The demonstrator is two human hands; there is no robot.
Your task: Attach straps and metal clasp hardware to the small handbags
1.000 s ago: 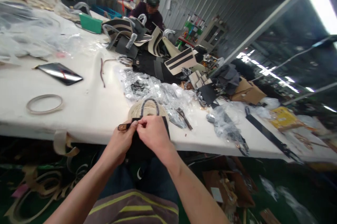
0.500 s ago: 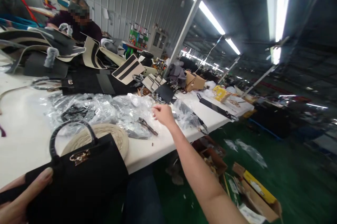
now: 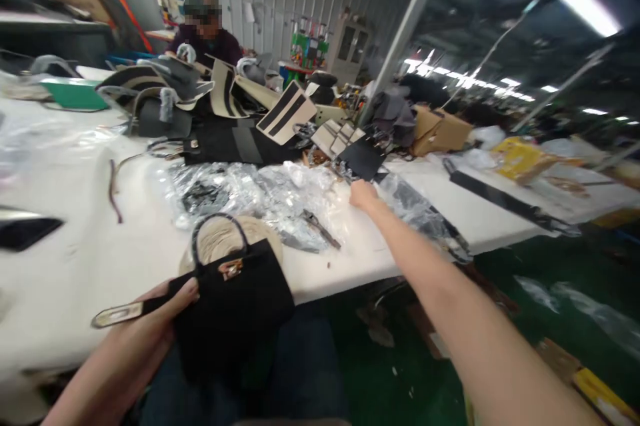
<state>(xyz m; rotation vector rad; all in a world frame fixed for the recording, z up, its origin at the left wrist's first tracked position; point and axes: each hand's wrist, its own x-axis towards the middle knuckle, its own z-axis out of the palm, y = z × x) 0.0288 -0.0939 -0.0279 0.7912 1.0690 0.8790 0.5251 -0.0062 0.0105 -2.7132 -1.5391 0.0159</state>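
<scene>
My left hand [image 3: 173,309] is closed on the left side of a black handbag [image 3: 235,316], thumb on its front. The bag has one raised handle and a gold-coloured clasp, and a strap with a metal plate [image 3: 120,314] sticks out to the left past my hand. My right hand [image 3: 364,196] is stretched far across the white table, its fingers curled beside a black square piece [image 3: 363,158] and small metal parts. Whatever its fingertips hold is hidden. A brown tool like pliers [image 3: 321,229] rests on clear plastic wrap [image 3: 270,196] left of that hand.
Behind the bag lies a round cream coil [image 3: 270,233]. Grey and cream bag panels [image 3: 165,116] pile up at the back, where a person [image 3: 210,43] sits. A metal post [image 3: 400,46] rises beside a cardboard box [image 3: 440,131]. The table's front edge [image 3: 350,283] drops to a green floor.
My view has turned left, so the table and bag appear further right. My right hand has reached farther in, up to the black square piece. My left hand still holds the handbag.
</scene>
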